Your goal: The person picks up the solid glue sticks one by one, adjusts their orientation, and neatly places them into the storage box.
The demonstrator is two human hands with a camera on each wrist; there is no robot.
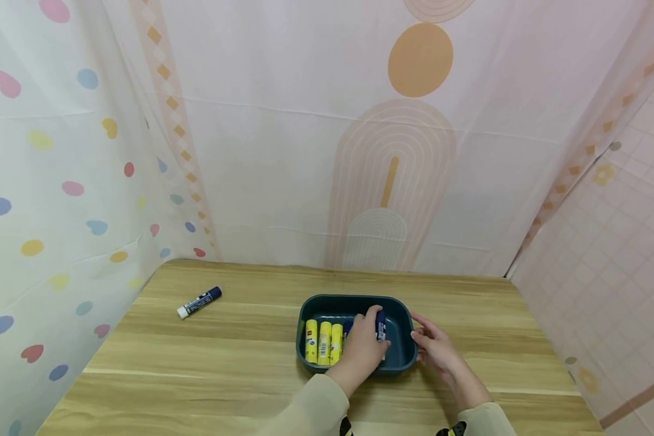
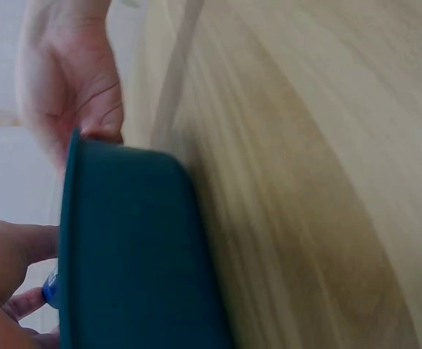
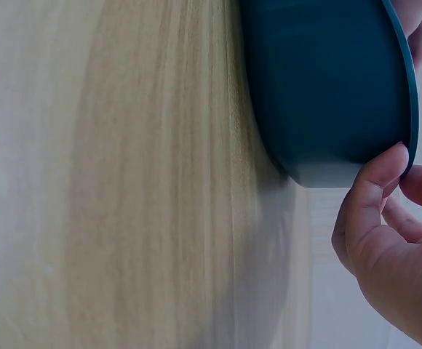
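A dark teal box [image 1: 398,363] stands on the wooden table. Inside, on its left, three yellow glue sticks [image 1: 324,343] lie side by side. My left hand [image 1: 362,348] reaches over the near rim and grips a dark blue glue stick [image 1: 381,326] between thumb and fingers, in the right half of the box. Another dark blue item [image 1: 348,326] shows partly beside the yellow ones, mostly hidden by that hand. My right hand [image 1: 438,348] pinches the box's right rim; the right wrist view shows its thumb and fingers [image 3: 378,178] on either side of the edge.
A blue glue stick with a white end [image 1: 198,302] lies apart at the table's back left. Patterned curtains [image 1: 278,151] hang behind the table and along both sides. The table's back edge meets the rear curtain.
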